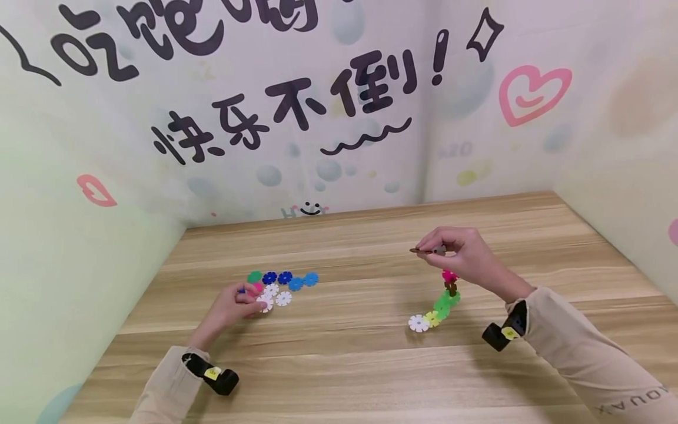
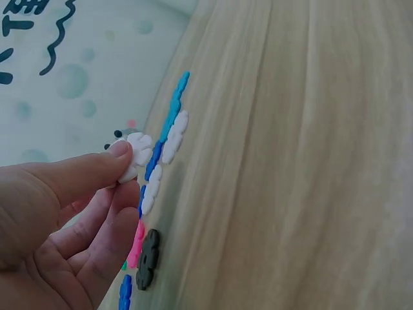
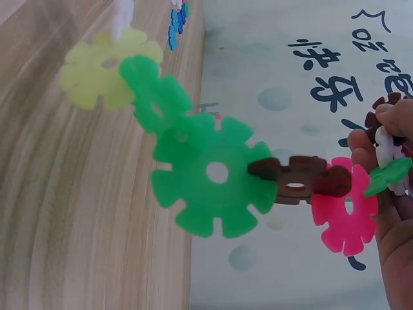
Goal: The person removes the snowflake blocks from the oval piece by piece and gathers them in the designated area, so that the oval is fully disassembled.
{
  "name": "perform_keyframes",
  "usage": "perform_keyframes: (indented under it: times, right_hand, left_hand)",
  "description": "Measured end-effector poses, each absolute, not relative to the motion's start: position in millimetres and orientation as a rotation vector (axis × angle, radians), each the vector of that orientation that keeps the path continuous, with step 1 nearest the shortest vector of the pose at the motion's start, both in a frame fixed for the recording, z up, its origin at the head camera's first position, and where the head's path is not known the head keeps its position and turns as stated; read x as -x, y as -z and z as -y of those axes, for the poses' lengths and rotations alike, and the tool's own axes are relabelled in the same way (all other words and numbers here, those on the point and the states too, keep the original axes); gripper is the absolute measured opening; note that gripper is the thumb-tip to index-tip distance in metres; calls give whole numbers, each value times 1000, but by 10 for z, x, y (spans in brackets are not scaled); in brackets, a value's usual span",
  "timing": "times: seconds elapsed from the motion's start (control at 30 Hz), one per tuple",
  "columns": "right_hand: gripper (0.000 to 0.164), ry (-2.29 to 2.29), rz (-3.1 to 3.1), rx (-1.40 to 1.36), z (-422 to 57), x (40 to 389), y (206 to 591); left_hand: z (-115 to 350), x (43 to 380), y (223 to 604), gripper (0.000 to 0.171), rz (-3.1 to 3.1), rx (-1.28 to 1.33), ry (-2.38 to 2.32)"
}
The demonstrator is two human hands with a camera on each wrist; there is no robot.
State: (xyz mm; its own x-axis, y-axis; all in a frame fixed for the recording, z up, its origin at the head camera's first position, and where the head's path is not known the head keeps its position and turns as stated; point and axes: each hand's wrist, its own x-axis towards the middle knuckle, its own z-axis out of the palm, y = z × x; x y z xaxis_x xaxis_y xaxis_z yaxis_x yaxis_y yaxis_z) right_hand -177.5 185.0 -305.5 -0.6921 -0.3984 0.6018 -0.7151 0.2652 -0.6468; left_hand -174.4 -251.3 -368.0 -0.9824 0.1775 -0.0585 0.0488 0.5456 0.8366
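Observation:
My left hand [image 1: 229, 307] pinches a white snowflake disc [image 2: 139, 155] between thumb and fingers, just above a cluster of loose discs at the left of the table. Higher up on the right, my right hand [image 1: 468, 256] grips one end of a chain of interlocked snowflake discs. A brown disc [image 3: 381, 110] sticks out at its fingertips. From there the chain hangs through a pink disc [image 3: 332, 236], another brown disc [image 3: 300, 175], green discs [image 3: 187, 177] and a yellow disc [image 3: 80, 71] to a white disc [image 1: 414, 323]. The right palm partly hides the held end.
Around the left hand lie loose dark blue discs [image 1: 269, 282], light blue discs [image 1: 295, 286], a green disc [image 1: 254, 275], white discs [image 1: 283, 303] and a dark grey disc [image 2: 148, 268]. The wooden table [image 1: 349, 377] meets a printed backdrop [image 1: 371, 176] behind and at both sides.

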Motion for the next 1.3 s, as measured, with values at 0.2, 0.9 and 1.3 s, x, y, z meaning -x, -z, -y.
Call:
perform_keyframes:
  times: [0.2,0.9,1.3]
  right_hand:
    - [18,-1378,2228,-1033,-1857,1786,3080]
    - [19,-1391,2206,-1048,-1849,1768,3050]
    - [18,-1347,2223,-1094,-1800,1782,3097]
  left_hand:
    - [2554,1747,3737,21,-2639,-213,-1397]
    - [2475,1766,3778,17,-2866,-251,-1100]
    - [2387,1790,3630,24,-2820,-320,-1206]
